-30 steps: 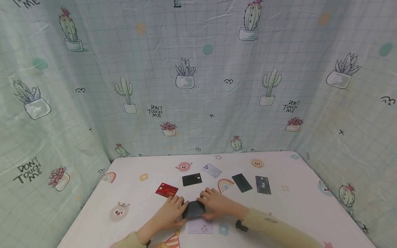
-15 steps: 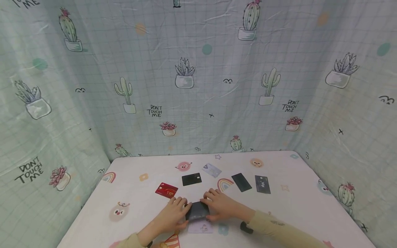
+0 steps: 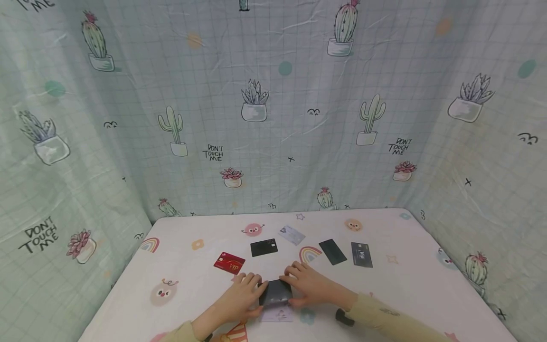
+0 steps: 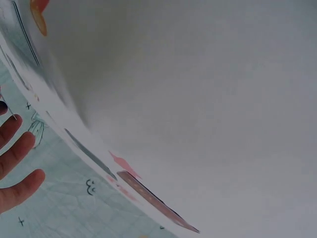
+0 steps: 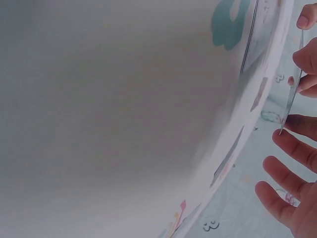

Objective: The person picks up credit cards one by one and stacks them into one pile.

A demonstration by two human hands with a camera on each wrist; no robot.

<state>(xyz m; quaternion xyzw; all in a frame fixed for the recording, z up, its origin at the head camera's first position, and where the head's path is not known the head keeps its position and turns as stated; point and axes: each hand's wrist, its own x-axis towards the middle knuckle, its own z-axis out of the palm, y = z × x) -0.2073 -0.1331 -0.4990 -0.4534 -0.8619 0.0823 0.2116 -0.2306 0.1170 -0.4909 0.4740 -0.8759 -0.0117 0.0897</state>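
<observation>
A dark grey, glossy card (image 3: 275, 292) is held above the table between both hands. My left hand (image 3: 240, 298) pinches its left side, and my right hand (image 3: 308, 286) pinches its right side. From the right wrist, the card (image 5: 292, 94) appears edge-on as a thin sheet between fingertips and thumbs. Only some fingers of the left hand (image 4: 17, 163) show in the left wrist view. Below the held card lies a pale purple card (image 3: 275, 314), its far part covered from the head view.
Beyond the hands lie a red VIP card (image 3: 230, 262), a black card (image 3: 263, 247), a pale silver card (image 3: 292, 234), a dark green card (image 3: 333, 251) and a dark grey VIP card (image 3: 362, 255). The white table (image 3: 183, 256) has printed pictures; patterned cloth (image 3: 290, 137) surrounds it.
Both hands have shifted a little to the right with the dark card between them. The cards on the table have stayed where they were.
</observation>
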